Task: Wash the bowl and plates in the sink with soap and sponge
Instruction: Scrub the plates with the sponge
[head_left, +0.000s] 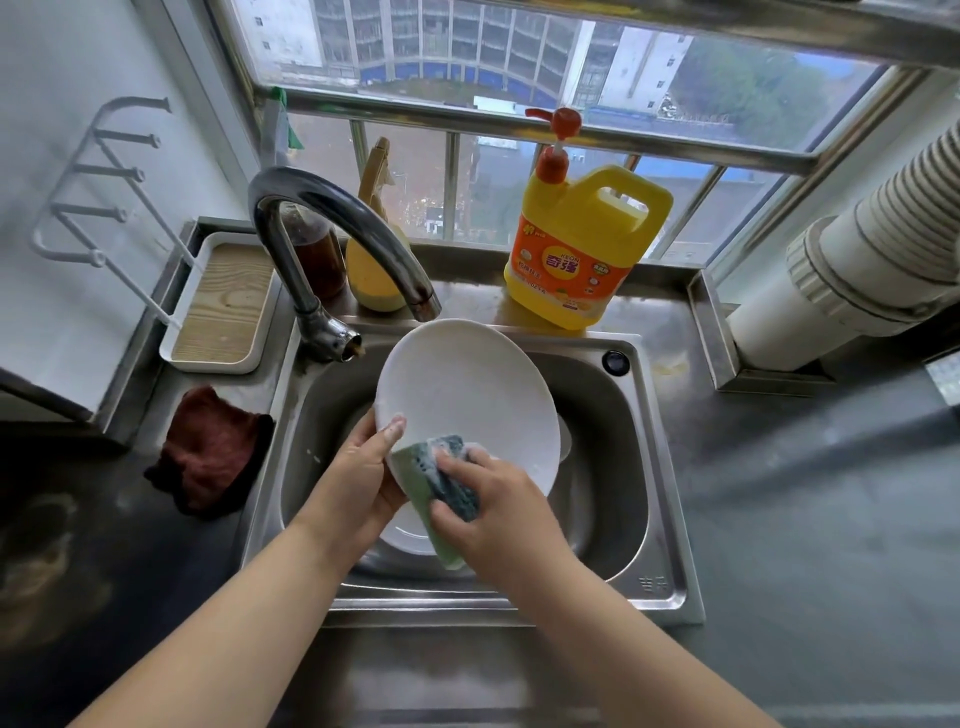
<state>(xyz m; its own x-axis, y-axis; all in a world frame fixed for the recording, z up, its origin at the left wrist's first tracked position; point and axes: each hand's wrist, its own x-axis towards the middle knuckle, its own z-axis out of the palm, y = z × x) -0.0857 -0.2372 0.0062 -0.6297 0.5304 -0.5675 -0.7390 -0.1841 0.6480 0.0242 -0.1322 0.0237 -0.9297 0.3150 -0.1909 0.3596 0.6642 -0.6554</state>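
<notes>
A white plate is tilted up over the steel sink. My left hand grips its lower left rim, thumb on the face. My right hand holds a soapy green and dark blue sponge against the plate's lower edge. More white dishes lie in the basin: one shows under my hands and another rim peeks out behind the plate. A yellow dish soap bottle with an orange pump stands on the ledge behind the sink.
The curved tap arches over the plate's upper left. A dark red cloth lies left of the sink, beside a white tray with a wire rack. A brown bottle and a yellow spray bottle stand behind the tap. A white duct runs along the right.
</notes>
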